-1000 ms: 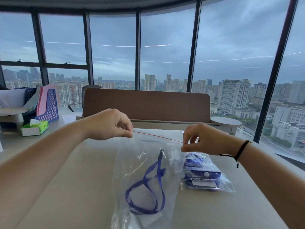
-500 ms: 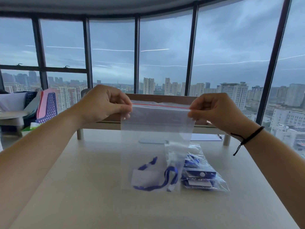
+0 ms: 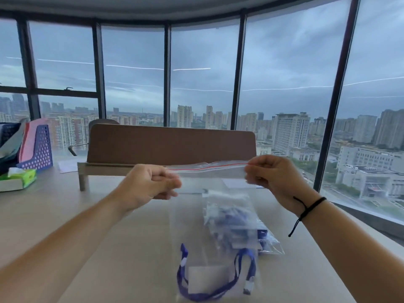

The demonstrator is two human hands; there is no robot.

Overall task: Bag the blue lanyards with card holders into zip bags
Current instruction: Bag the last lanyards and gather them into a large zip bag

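A clear zip bag (image 3: 192, 226) with a red seal line hangs upright over the table. My left hand (image 3: 150, 184) pinches its top left corner and my right hand (image 3: 271, 173) pinches its top right corner. A blue lanyard (image 3: 218, 285) with a clear card holder (image 3: 207, 278) lies at the bottom of the bag. Behind it on the table lies a pile of filled zip bags (image 3: 240, 226) with blue lanyards inside.
A brown desk divider (image 3: 170, 143) stands across the far side of the table. At the far left are a blue mesh file rack (image 3: 39, 149) and a green tissue box (image 3: 19, 178). A sheet of paper (image 3: 67, 165) lies near the divider.
The bag went from lying slack on the table to hanging upright between my hands. My hands have since dropped slightly and spread apart, stretching the seal, and the lanyard has settled at the bottom.
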